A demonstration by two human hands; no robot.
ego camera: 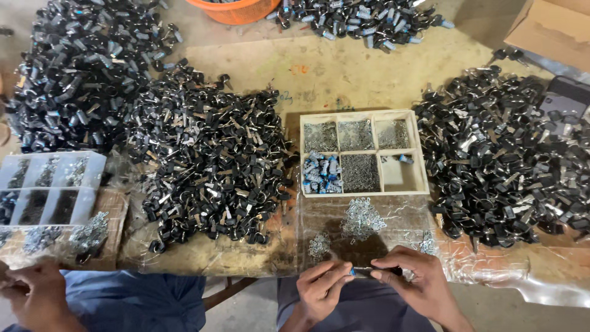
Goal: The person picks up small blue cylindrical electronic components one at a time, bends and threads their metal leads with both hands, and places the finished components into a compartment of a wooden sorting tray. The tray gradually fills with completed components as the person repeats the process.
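Note:
My left hand (321, 287) and my right hand (416, 280) meet at the table's front edge. Together they hold a small dark rod-shaped part with a blue tip (369, 270), the fingertips of both hands pinched on it. Just beyond them lies a clear plastic sheet (405, 212) with little heaps of small silver metal pieces (361, 218). Behind that stands a cream compartment tray (424, 178) holding silver bits, dark springs and blue-capped cylinders (321, 173).
Big heaps of black key-like parts lie at the left (212, 163), far left (77, 67), right (510, 154) and back (362, 21). An orange basket (236, 9) stands at the back. Another person's hand (34, 295) works at bottom left near a clear compartment box (49, 184).

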